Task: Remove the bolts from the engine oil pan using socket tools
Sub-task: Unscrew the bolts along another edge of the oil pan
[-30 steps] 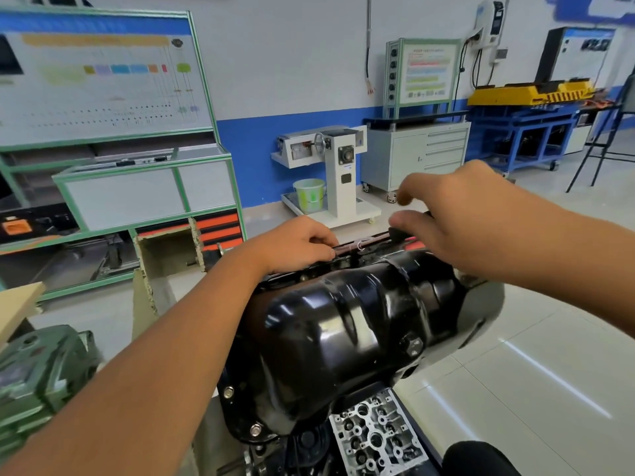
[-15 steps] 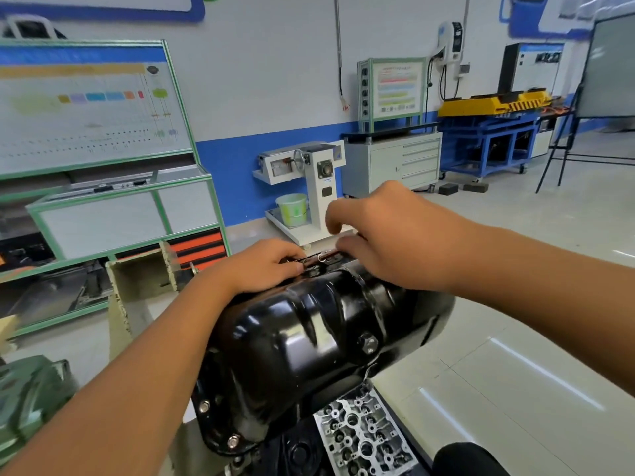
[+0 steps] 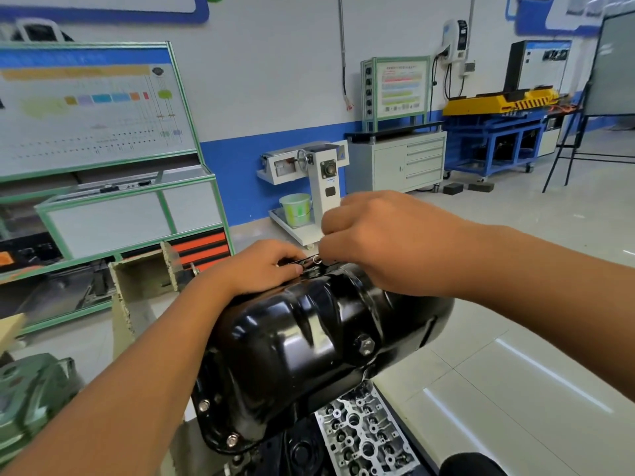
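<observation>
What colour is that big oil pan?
Glossy black oil pan, seen best in the head view.

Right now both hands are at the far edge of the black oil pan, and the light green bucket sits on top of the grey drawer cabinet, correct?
Not quite. The head view shows the light green bucket on the base of the white machine stand, left of the grey drawer cabinet. Both the left hand and right hand are at the far edge of the black oil pan.
</observation>
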`<state>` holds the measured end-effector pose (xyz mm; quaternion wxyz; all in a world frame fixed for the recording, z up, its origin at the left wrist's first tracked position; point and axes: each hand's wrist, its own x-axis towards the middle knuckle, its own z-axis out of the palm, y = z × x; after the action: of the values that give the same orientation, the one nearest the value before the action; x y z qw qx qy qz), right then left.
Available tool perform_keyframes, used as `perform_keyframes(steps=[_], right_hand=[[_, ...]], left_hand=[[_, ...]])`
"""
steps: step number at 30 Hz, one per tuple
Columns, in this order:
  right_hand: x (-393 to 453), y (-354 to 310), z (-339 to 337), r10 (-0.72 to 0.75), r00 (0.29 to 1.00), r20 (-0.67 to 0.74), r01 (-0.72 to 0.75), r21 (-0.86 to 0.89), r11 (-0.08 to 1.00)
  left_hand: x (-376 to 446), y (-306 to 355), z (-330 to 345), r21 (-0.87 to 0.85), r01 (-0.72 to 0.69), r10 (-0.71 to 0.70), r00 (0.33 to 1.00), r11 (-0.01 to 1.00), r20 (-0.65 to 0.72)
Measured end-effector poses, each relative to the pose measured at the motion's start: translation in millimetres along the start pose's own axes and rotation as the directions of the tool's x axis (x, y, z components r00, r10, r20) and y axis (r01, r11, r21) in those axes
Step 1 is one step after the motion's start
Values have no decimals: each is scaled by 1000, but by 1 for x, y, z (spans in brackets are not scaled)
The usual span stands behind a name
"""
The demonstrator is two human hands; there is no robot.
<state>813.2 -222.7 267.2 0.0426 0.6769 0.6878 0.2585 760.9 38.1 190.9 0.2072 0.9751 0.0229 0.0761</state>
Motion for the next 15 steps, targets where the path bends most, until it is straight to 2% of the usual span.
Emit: perform_keyframes(steps=[2, 3, 5, 7, 9, 13, 15], right_hand=[[2, 3, -4, -35, 998, 50, 35, 3, 999], [2, 1, -4, 6, 999, 49, -7, 34, 999], [4, 0, 1, 178, 984, -14, -174, 157, 972], [5, 1, 6, 351, 934, -60, -333, 200, 921], [3, 5, 9, 323, 942, -87, -304, 183, 935], [-5, 10, 4, 110, 993, -40, -103, 155, 983], [-6, 10, 2, 111, 994, -25, -104, 196, 975]], left_hand=[[-1, 0, -1, -2, -15, 15, 1000, 1000, -1], [-1, 0, 0, -10, -19, 19, 1000, 1000, -5], [0, -3, 1, -28, -24, 23, 999, 999, -34], [-2, -4, 2, -65, -44, 38, 995, 997, -89], [-4, -3, 2, -71, -73, 64, 990, 995, -126], [-4, -4, 2, -58, -70, 63, 991, 996, -120], [-4, -3, 2, -41, -60, 56, 993, 997, -108]])
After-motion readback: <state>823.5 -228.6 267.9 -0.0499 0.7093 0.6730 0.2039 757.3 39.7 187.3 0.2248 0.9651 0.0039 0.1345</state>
